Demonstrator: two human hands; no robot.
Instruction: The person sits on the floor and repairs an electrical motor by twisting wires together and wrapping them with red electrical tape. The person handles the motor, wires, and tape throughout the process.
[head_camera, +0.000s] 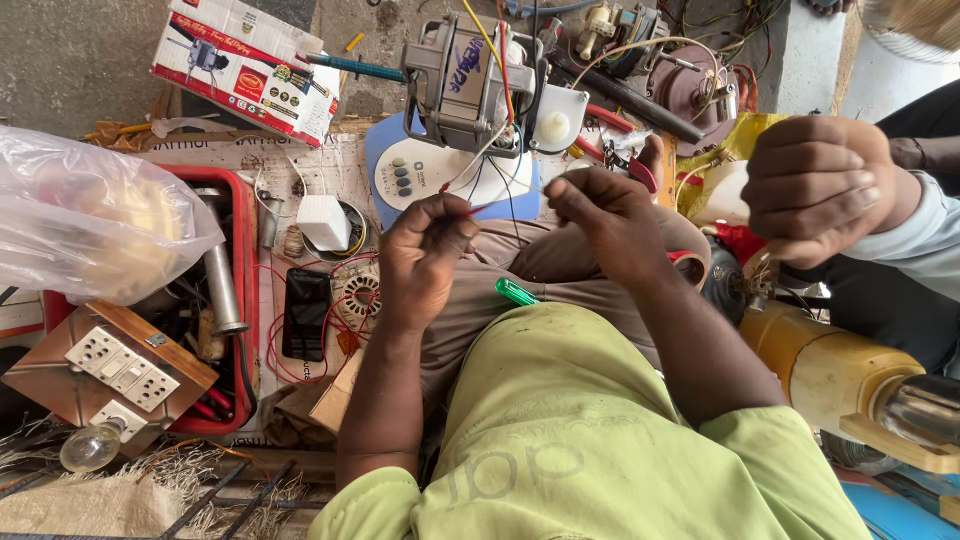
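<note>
Left hand (425, 255) curled nearly closed above the lap, fingertips pinching a thin red wire (472, 211). Right hand (608, 215) just beside it, fingers drawn together on a fine wire too thin to make out clearly. Both wires running up to the grey electric motor (470, 85) sitting on the blue-and-white appliance base (420, 170), just ahead of the knees. Green-handled screwdriver (516, 292) lying on the lap. Off to the right, another person's hand (820, 190) clenched near a yellow cylinder (825, 365). Red toolbox (245, 260) at left.

left hand (425, 255): fingers curled, pinching | right hand (605, 215): fingertips pinched, apparently | both forearms raised, hands near together
</note>
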